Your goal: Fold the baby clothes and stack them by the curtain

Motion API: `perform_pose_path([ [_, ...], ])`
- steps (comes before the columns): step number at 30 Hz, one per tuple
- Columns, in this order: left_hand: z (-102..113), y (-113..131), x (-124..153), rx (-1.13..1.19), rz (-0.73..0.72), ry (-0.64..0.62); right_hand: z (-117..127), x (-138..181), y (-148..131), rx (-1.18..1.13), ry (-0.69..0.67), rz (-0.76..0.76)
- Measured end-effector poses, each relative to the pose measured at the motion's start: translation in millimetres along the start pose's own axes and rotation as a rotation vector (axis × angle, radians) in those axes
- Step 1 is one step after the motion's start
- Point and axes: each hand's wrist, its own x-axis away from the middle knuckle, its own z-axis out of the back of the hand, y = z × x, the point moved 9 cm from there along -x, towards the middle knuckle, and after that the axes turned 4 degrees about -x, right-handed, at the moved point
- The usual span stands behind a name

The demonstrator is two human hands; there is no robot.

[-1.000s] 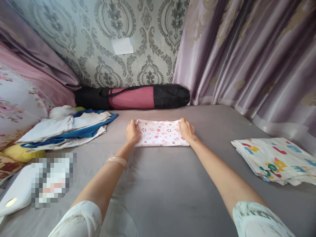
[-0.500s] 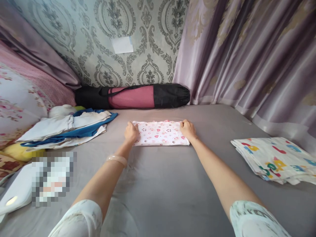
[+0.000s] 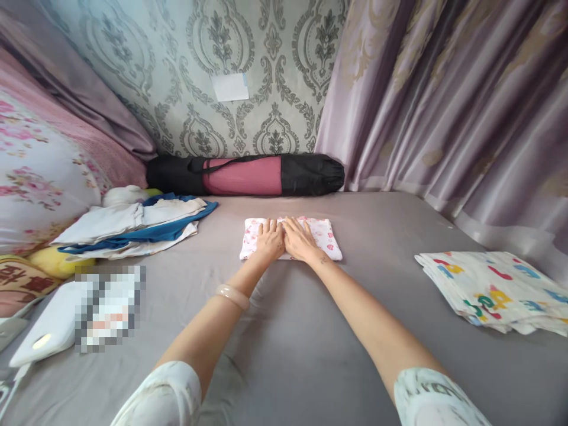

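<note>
A folded white cloth with a pink and red print [image 3: 326, 232] lies on the grey bed sheet [image 3: 284, 331] in front of me. My left hand [image 3: 270, 238] rests flat on its middle, fingers stretched out and pointing away from me. Right beside it, my right hand [image 3: 299, 238] is also laid flat on the cloth, fingers spread. The two hands touch or nearly touch at the thumbs. They cover the centre of the cloth, while its left and right ends show. Neither hand grips anything.
Folded white and blue clothes [image 3: 133, 225] lie at the left, by a yellow plush [image 3: 62, 261] and a white device [image 3: 55, 322] with a cable. A folded cloth with colourful letters [image 3: 492, 290] is at the right. A black and pink mat bag [image 3: 244, 176] lies along the wall.
Both hands have let go of the cloth's two ends and moved inward to its middle, where they now lie flat. My view has shifted slightly to the left.
</note>
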Motion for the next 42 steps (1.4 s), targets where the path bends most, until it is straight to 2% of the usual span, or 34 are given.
perform_pose_path([
  [4,-6,-18,1,-0.042,0.035,-0.013,-20,-5,-2,-0.007,-0.102,-0.015],
  [11,-16,-24,6,-0.031,-0.029,0.036,-35,-5,-5,-0.004,-0.108,0.009],
  [21,-15,-31,10,-0.031,0.070,0.063,-30,-1,1,0.039,-0.026,-0.053],
  [27,-19,-42,8,0.008,0.161,0.053,-25,1,21,0.077,0.040,-0.144],
  [34,-21,-61,9,0.065,0.277,0.007,-16,10,47,0.100,0.058,-0.206],
  [42,-25,-89,16,0.110,0.235,-0.069,2,29,88,0.152,0.052,-0.280],
])
